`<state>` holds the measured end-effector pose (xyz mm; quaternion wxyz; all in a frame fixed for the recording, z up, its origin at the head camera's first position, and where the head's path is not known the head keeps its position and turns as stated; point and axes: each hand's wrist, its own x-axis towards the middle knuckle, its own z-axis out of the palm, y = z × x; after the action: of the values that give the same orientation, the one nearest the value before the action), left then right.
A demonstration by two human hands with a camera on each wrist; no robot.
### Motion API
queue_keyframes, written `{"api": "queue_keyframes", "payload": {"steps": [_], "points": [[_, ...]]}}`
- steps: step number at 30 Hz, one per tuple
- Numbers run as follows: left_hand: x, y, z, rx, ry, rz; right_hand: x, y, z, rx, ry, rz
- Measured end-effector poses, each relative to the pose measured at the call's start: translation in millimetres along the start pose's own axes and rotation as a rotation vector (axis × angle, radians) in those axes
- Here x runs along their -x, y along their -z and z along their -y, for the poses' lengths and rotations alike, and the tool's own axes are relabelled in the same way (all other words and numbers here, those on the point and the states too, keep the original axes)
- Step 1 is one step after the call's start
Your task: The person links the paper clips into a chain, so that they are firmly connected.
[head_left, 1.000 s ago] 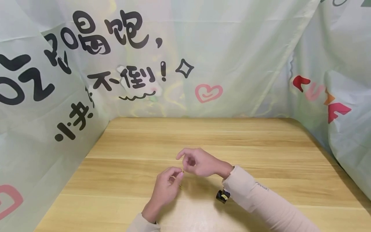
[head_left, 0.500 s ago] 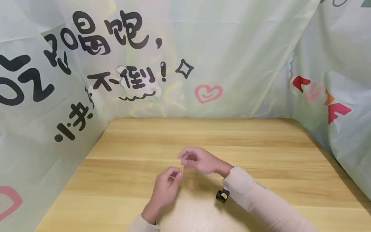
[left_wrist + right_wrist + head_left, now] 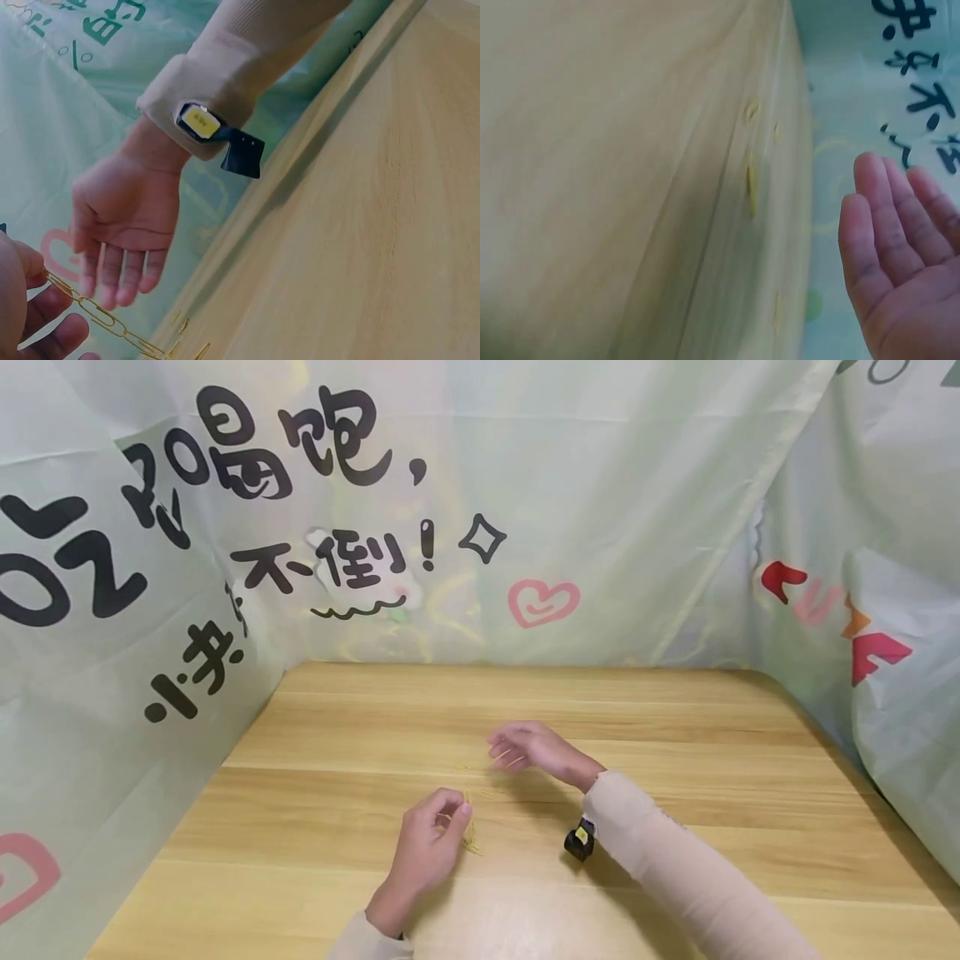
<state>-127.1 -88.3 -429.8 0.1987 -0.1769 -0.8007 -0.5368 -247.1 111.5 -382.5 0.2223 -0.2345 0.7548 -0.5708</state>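
My left hand [image 3: 427, 839] pinches the upper end of a chain of gold paper clips [image 3: 101, 311] between thumb and forefinger. In the head view the chain's lower part [image 3: 470, 841] bunches at the table just right of the fingers. Up and to the right, my right hand [image 3: 531, 747] is held over the table with its fingers extended and nothing in them. Its bare palm [image 3: 133, 202] faces the left wrist view. Loose gold paper clips [image 3: 751, 184] lie on the table below the right hand.
The wooden table [image 3: 675, 710] is backed and flanked by pale green printed cloth [image 3: 622, 510]. A small black camera [image 3: 581, 839] is strapped at the right sleeve. Beside the hanging chain, a single clip [image 3: 202, 350] shows in the left wrist view.
My right hand has drawn away from the left fingers, up and to the right, and its fingers have straightened. The left hand stays in place; the chain now hangs in fuller view beside it.
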Motion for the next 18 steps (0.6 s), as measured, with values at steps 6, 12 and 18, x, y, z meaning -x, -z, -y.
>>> {"api": "queue_keyframes", "payload": {"steps": [6,12,18], "points": [[0.4,0.2,-1.1,0.006,0.009,-0.011,-8.7,12.4,-9.7,0.135,-0.106,-0.136],[0.7,-0.8,-0.4,-0.002,0.007,-0.028,-14.3,24.0,-24.9,0.400,-0.178,-0.256],[0.4,-1.7,-0.3,0.000,-0.029,-0.059,-17.6,31.4,-34.8,0.476,-0.216,-0.291]]}}
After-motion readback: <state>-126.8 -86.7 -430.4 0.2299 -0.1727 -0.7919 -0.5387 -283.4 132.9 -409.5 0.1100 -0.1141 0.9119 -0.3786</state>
